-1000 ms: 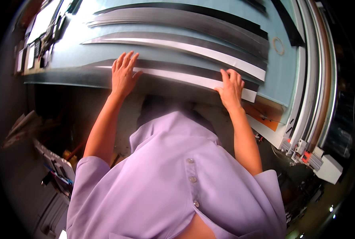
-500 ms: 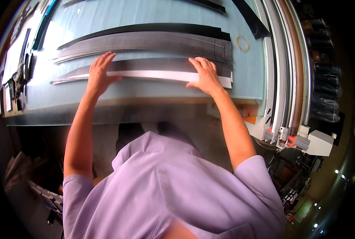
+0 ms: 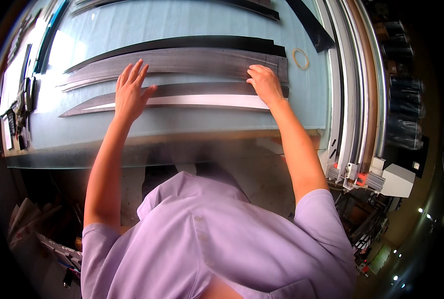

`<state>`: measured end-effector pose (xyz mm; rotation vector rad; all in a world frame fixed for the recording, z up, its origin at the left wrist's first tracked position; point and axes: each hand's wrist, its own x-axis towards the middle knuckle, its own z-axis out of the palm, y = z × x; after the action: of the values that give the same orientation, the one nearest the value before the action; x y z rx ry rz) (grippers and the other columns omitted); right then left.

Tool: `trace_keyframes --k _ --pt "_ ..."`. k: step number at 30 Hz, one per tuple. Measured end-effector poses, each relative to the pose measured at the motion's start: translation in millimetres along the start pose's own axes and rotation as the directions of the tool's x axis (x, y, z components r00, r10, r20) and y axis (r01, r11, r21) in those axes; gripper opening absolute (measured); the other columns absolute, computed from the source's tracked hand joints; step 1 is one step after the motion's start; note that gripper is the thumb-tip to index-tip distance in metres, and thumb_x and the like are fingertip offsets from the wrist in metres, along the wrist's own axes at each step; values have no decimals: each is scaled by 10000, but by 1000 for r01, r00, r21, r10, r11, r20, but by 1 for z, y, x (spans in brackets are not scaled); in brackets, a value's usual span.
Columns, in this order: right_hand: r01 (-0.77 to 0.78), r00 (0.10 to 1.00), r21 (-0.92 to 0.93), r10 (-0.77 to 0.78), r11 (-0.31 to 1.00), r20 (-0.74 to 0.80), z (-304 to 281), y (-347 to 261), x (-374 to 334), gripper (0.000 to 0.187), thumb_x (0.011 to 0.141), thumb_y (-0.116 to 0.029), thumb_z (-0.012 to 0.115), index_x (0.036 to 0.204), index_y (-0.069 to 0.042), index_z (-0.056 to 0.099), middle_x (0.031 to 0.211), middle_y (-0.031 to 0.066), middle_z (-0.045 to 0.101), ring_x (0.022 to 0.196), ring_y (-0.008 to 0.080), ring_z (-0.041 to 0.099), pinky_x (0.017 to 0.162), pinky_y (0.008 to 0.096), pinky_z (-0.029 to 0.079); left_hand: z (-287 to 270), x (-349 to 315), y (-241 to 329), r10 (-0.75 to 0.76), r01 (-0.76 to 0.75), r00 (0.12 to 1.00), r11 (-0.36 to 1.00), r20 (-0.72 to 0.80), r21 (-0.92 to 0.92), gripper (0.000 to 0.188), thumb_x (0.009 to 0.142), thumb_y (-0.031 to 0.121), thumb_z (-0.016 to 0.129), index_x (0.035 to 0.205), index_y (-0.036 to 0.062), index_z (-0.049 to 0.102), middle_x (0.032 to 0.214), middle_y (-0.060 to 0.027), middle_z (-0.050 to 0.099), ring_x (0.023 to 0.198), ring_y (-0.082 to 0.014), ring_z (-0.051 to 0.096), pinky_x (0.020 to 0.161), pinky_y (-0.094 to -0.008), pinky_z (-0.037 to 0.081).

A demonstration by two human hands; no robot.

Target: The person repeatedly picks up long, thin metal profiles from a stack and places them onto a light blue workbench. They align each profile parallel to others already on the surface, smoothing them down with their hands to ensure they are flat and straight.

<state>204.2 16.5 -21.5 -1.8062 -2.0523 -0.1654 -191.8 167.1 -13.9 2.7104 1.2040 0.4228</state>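
My left hand is open with its fingers spread, over the near dark grey strip and the gap behind it. Along that near strip runs a white band, and its left end narrows to a point. My right hand has loosely curled fingers above the right part of a longer grey strip stack; nothing shows in its grasp. Whether its fingertips touch the stack I cannot tell. A black strip lies along the stack's far edge.
All strips lie on a pale glass-topped table. A tan rubber band and a black strip lie at the right, beside metal rails. More dark strips are at the far edge. Tools crowd the left side.
Both hands have moved away from me relative to the near strip. My right hand's fingers have curled more and are now over the grey stack. The whole table view has shifted slightly downward.
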Motion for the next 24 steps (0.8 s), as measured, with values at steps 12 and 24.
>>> trace_keyframes --k 12,24 --pt "99 994 7 -99 995 36 -26 3 28 202 754 -10 699 749 -38 499 797 108 551 808 302 590 708 411 487 15 14 2 -118 106 988 987 101 120 591 965 409 623 1494 182 488 1592 -44 404 1453 -301 371 1172 -480 282" --pt "3 991 -20 -6 1000 -130 -52 3 17 282 723 -51 797 777 -65 521 810 72 547 804 282 555 729 394 452 6 39 12 174 -164 980 981 -97 106 362 933 146 646 1293 166 673 1380 -22 630 1339 -269 513 1077 -426 412"
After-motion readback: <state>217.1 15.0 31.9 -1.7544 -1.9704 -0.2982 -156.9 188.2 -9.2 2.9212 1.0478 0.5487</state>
